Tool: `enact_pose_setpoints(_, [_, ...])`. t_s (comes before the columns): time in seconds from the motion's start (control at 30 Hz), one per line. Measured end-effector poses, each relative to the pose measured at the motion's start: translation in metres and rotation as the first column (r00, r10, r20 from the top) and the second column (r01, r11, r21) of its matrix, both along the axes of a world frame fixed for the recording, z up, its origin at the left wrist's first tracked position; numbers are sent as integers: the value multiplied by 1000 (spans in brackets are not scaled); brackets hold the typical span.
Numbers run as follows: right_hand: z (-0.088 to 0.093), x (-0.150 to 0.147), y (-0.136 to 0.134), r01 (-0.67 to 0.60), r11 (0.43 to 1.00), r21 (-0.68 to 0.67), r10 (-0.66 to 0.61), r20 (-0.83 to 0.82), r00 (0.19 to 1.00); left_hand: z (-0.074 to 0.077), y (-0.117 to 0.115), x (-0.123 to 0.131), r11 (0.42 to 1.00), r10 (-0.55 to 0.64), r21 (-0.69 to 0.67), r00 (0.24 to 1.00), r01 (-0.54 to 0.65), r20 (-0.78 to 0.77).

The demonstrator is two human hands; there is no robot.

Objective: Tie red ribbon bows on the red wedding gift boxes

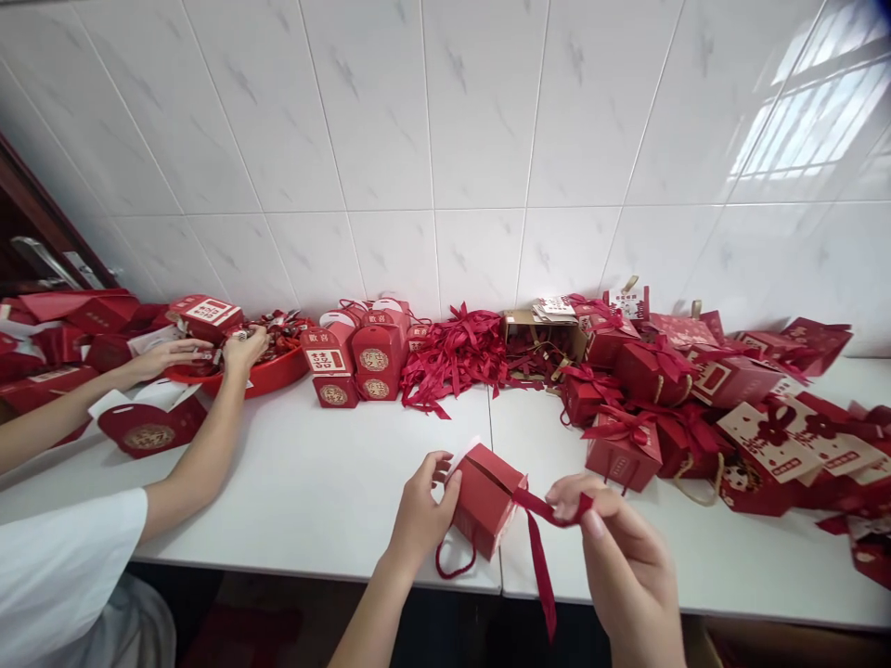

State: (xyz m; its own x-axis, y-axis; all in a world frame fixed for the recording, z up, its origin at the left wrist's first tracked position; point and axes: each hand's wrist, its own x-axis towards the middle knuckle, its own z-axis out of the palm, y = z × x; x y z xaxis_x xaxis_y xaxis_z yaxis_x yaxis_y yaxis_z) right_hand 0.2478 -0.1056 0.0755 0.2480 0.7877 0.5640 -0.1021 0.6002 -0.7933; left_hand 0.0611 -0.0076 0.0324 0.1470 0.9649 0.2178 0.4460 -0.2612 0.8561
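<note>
Near the table's front edge, a red gift box [485, 492] lies tilted with a slit along its top and a dark red cord loop hanging at its near side. My left hand [426, 506] grips the box at its left end, thumb on the top face. From the right end of the box comes a red ribbon [539, 547], one tail hanging past the table edge. My right hand [619, 557] pinches the other part of that ribbon between thumb and fingers, holding it out to the right of the box.
A heap of red ribbons [459, 357] lies by the wall, between stacked red boxes [380, 357] and an open carton [547, 334]. Bow-tied boxes [623, 445] crowd the right. On the left, a co-worker's hands [243, 348] reach into a red basin [278, 371] beside an open box [149, 427].
</note>
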Motion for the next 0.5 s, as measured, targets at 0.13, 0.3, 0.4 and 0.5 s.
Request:
enact_pose_setpoints(0.13, [1, 1, 0, -24, 999, 33, 26, -65, 998, 0, -8, 0, 999, 33, -6, 999, -33, 23])
enact_pose_setpoints(0.3, [-1, -14, 41, 49, 972, -229, 12, 260, 965, -9, -15, -4, 997, 69, -40, 994, -65, 86])
enact_pose_setpoints(0.4, [-11, -29, 65, 105, 960, -258, 12, 417, 909, -14, -17, -4, 996, 76, -59, 987, -68, 142])
enact_pose_setpoints(0.5, [-19, -40, 75, 163, 952, -261, 1, 530, 848, -17, -18, -5, 997, 67, -54, 982, -58, 176])
